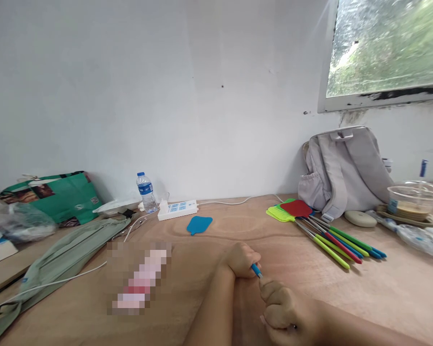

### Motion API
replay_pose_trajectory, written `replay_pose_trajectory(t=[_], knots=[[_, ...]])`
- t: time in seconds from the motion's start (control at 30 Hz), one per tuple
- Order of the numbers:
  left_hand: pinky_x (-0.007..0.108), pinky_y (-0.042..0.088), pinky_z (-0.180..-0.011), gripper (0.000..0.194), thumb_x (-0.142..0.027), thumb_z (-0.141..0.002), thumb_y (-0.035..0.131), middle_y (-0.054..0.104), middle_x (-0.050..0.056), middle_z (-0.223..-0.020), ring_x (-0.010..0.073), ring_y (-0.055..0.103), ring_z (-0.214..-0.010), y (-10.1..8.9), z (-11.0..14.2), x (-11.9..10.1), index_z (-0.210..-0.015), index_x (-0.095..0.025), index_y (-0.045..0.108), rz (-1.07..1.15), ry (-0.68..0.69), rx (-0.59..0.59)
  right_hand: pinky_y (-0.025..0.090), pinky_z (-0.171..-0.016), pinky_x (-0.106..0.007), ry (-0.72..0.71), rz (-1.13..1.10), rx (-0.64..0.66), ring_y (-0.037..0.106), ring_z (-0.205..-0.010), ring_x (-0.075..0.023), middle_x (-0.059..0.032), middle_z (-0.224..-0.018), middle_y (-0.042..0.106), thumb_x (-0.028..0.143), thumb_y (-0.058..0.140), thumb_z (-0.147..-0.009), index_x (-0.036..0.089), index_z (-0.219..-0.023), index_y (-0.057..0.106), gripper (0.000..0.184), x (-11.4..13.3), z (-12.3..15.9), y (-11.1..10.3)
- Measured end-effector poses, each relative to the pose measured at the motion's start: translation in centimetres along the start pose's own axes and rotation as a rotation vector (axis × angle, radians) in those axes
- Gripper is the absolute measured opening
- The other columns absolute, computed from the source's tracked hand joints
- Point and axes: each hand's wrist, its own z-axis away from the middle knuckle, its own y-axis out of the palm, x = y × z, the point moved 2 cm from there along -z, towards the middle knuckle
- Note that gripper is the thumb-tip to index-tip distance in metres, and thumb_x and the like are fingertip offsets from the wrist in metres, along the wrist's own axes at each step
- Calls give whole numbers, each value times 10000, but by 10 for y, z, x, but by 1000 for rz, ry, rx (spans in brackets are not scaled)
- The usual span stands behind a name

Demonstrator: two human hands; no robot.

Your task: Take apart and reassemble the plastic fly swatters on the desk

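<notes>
My left hand (242,260) is closed around a blue fly swatter handle (256,270), whose end pokes out toward my right hand. My right hand (279,307) makes a fist around the thin metal rod (261,276) that comes out of that handle; a small dark rod tip shows at the lower side of the fist. Both hands are close together over the front middle of the table. Beyond them, a detached blue fly swatter head (199,225) lies flat. To the right is a pile of fly swatters (328,235) with green, red, yellow and blue handles.
A white power strip (177,209) and a water bottle (146,192) stand by the wall. Left are a green bag (72,197), a grey-green strap (65,259) and a blurred-out item (140,281). At right are a grey backpack (346,168) and a plastic cup (414,199).
</notes>
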Motion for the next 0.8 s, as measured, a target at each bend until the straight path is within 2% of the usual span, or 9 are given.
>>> replay_pose_trajectory(t=[0.13,0.23,0.3,0.4,0.47,0.57,0.67,0.8], knots=[[233,364,-524,176,-208,-660,508,575,7,-503,119,528,-496,-4,1,4,-497,-182,448,17,-105,-6,355,-605,-270,31,-106,69,410,-595,-129,22,-557,409,328,516,-668,216,-572,269,287,-6,2,-9],[253,368,-558,141,-172,-683,488,606,19,-562,140,558,-554,-9,2,7,-543,-177,481,-7,-214,-37,398,-703,-297,121,-209,79,486,-782,-176,-45,-804,517,440,590,-578,189,-752,434,342,-15,5,-29],[267,363,-571,111,-151,-685,486,622,27,-599,159,571,-593,-12,3,9,-578,-175,501,-28,-292,-60,401,-751,-311,251,-207,18,490,-869,-195,-73,-932,518,375,586,-602,176,-881,461,364,-21,7,-44],[287,348,-581,84,-137,-679,495,630,38,-624,183,574,-620,-16,4,12,-607,-175,517,-60,-407,-96,398,-757,-303,537,-29,-62,499,-888,-189,-74,-963,530,183,493,-674,186,-969,461,297,-28,7,-54],[298,336,-581,77,-130,-677,496,629,51,-633,198,569,-627,-18,3,12,-616,-173,516,-78,-475,-124,393,-758,-305,704,126,-20,500,-903,-201,-84,-963,538,125,447,-686,177,-968,473,289,-30,4,-48],[315,321,-597,74,-130,-687,495,622,61,-637,209,557,-642,-19,-1,5,-629,-173,511,-110,-532,-159,378,-768,-322,873,316,98,496,-929,-231,-131,-981,539,123,416,-721,133,-973,488,261,-32,-1,-26],[327,307,-615,81,-135,-705,487,607,56,-617,207,538,-646,-21,-8,-8,-642,-179,513,-190,-497,-196,375,-701,-290,977,346,120,528,-846,-209,-126,-934,566,153,402,-757,120,-977,486,237,-37,-1,-8],[319,296,-605,122,-127,-729,468,595,44,-593,186,516,-613,-23,-10,-16,-631,-182,515,-263,-397,-250,331,-579,-249,1051,304,121,557,-720,-184,-69,-791,616,200,456,-730,153,-818,534,127,-49,3,-5]])
